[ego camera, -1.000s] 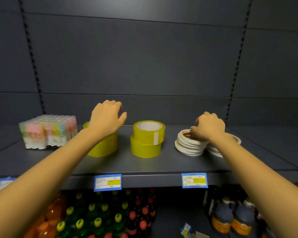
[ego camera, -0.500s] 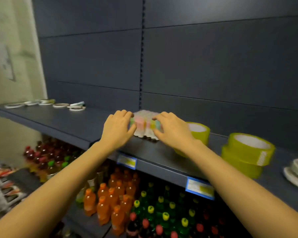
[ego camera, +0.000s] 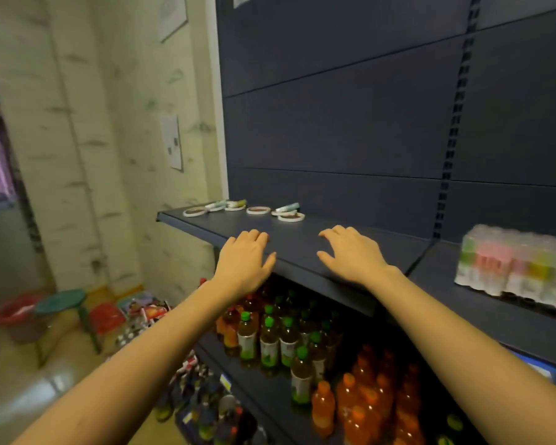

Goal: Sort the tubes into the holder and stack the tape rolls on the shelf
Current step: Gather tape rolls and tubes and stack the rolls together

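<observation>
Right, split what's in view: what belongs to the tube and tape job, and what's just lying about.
Job: flat tape rolls, loose tubes, pack of pastel tubes, top shelf.

Lying about: drink bottles, green stool, red basket, wall notice.

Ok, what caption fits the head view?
Left hand and right hand, open, over the shelf, short of tape rolls and tubes.

The dark shelf (ego camera: pixel 302 242) carries several flat tape rolls (ego camera: pixel 291 216), spread singly along its far left end, with tubes (ego camera: pixel 288 207) lying on their sides among them. On the section to the right sits a wrapped pastel pack (ego camera: pixel 514 264).
</observation>
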